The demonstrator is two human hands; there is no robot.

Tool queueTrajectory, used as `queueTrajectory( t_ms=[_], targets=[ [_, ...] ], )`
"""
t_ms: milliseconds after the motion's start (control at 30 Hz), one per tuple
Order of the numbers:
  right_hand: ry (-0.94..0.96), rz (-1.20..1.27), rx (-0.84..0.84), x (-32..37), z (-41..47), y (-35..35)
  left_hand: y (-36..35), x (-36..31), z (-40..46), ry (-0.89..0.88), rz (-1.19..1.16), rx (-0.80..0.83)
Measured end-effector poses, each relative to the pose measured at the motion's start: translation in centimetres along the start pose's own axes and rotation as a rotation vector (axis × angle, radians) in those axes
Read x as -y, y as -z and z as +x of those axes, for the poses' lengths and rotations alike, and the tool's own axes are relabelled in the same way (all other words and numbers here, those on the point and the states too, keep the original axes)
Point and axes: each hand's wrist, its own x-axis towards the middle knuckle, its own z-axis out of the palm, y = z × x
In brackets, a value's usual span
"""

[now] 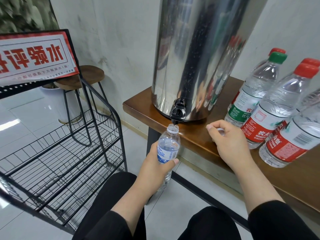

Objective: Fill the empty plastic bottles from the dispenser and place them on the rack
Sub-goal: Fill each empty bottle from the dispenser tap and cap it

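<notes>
A steel dispenser stands on a wooden table, its tap directly above the uncapped bottle held in the left hand. The right hand rests on the table edge, capped bottles just to its right. A wire rack stands left of the left hand, a stool behind it.

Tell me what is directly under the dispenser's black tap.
Under the black tap sits the open mouth of a blue-labelled bottle, gripped by the left hand. That hand covers the bottle's middle; any water flow cannot be made out.
</notes>
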Motion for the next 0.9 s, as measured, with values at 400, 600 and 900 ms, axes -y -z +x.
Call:
queueTrajectory(
  t_ms=[400, 600, 900],
  targets=[
    [-0.003, -0.003, -0.002, -0.11, 0.06, -0.04, -0.09, 0.01, -0.07, -0.006, -0.01, -0.003],
    [0.009, -0.011, -0.009, -0.11, 0.09, -0.04, -0.09, -0.06, -0.11, -0.005, -0.019, -0.01],
    [0.006, -0.002, -0.006, -0.03, 0.05, -0.02, 0.04, -0.44, -0.17, 0.009, -0.024, -0.01]
  ],
)
